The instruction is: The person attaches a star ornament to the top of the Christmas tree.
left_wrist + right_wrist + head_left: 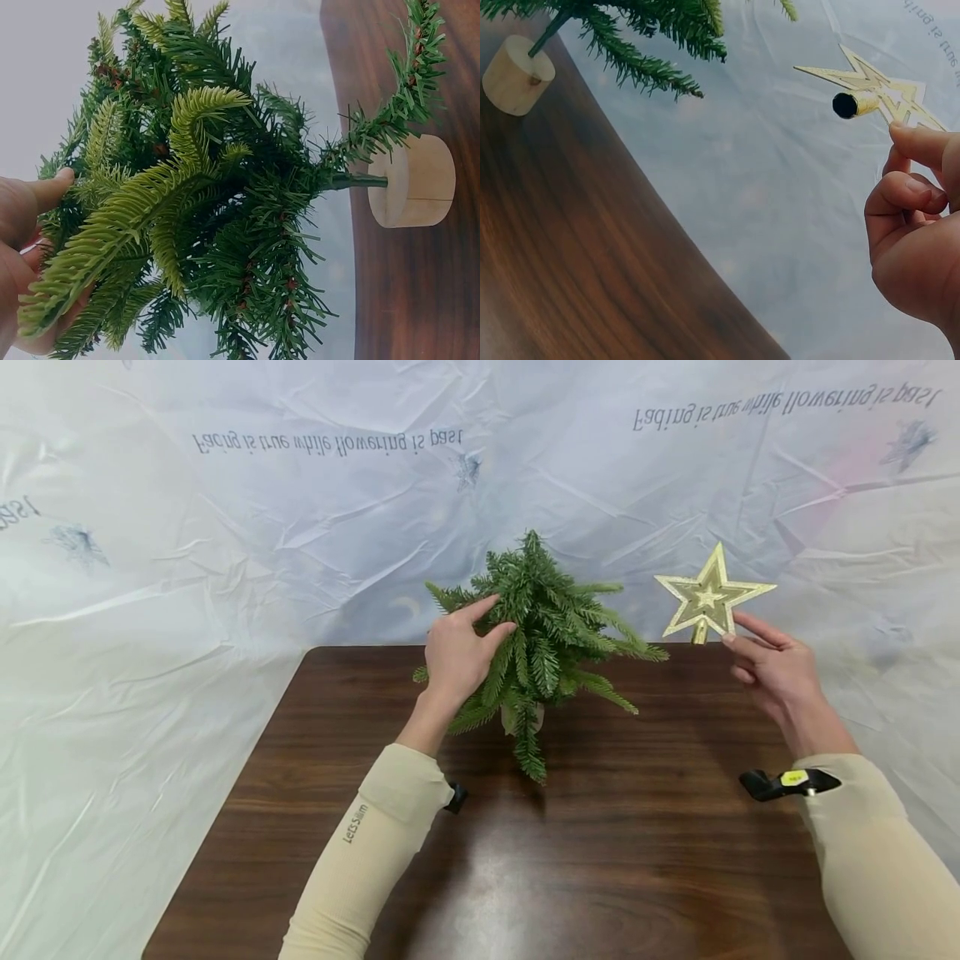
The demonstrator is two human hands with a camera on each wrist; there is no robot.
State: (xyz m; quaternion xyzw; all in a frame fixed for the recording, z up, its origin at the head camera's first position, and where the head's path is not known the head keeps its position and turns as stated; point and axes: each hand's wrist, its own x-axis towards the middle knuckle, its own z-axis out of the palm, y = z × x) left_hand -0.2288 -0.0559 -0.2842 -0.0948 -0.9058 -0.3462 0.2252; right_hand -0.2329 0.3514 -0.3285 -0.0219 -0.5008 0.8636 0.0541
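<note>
A small artificial Christmas tree [551, 635] stands upright on the table, its round wooden base [427, 180] plain in the left wrist view. My left hand [459, 647] is at the tree's upper left side, index finger and thumb spread apart against the needles. Foliage partly hides its other fingers in the left wrist view. Off to the tree's right, my right hand [780, 672] pinches a gold star tree topper [708, 597] by a lower point, thumb against index finger. The star is held up in the air, and the hollow socket [846, 106] under it faces the tree side.
The dark wooden table [615, 843] has its far edge just behind the tree. Pale printed sheeting [322, 527] hangs behind and along the sides. A black wrist device [787, 783] sits at the right cuff.
</note>
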